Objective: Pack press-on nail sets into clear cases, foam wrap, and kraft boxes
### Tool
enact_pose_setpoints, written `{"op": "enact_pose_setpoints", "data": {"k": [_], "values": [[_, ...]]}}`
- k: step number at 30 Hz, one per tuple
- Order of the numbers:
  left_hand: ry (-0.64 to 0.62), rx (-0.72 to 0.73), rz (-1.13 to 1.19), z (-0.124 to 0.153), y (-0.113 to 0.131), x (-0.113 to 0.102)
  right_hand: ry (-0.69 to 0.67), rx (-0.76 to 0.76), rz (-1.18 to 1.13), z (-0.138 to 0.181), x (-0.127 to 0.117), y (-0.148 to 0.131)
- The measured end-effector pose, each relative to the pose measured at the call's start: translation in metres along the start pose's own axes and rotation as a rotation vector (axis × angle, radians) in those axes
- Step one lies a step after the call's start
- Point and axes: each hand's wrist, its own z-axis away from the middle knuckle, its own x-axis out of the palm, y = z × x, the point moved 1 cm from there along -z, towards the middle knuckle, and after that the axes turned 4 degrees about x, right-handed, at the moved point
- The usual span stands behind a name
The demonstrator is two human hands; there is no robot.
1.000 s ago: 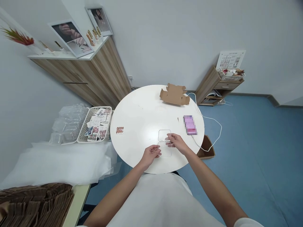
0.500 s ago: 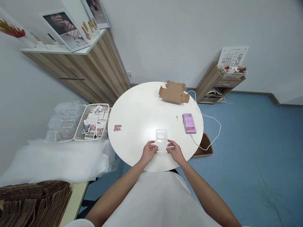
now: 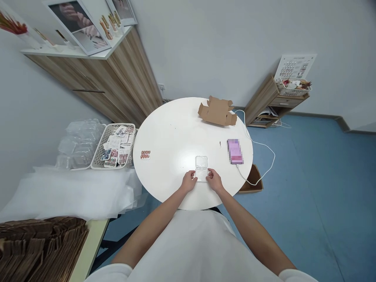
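A small clear plastic case (image 3: 201, 168) lies open on the round white table (image 3: 176, 137), its lid folded away from me. My left hand (image 3: 188, 181) pinches the case's near left corner. My right hand (image 3: 214, 181) pinches its near right corner. Both hands rest at the table's near edge, fingers curled onto the case. A small card of reddish press-on nails (image 3: 145, 154) lies on the table's left side, well apart from the hands.
A flattened brown cardboard box (image 3: 217, 111) lies at the table's far side. A pink phone (image 3: 235, 151) with a white cable (image 3: 264, 147) lies to the right. A white basket of nail cards (image 3: 114, 147) and clear plastic cases (image 3: 78, 143) stand at the left. Brown cardboard (image 3: 41, 246) is stacked near left.
The case has come down flat onto the table and nearer to me. Both hands have closed in on its near corners.
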Motion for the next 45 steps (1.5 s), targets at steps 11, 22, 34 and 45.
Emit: {"op": "enact_pose_setpoints", "data": {"k": [11, 22, 34, 45], "values": [[0.003, -0.037, -0.084, 0.006, -0.010, 0.003, -0.015, 0.069, 0.042, 0.008, 0.001, 0.009], [0.009, 0.017, -0.108, 0.014, -0.004, 0.007, -0.098, 0.052, -0.008, 0.012, 0.003, 0.010], [0.120, 0.107, -0.124, 0.026, -0.025, -0.069, -0.008, -0.206, 0.113, 0.031, 0.022, -0.034], [0.205, 0.119, -0.598, -0.050, -0.046, -0.278, -0.340, -0.316, 0.441, -0.029, 0.195, -0.132]]}}
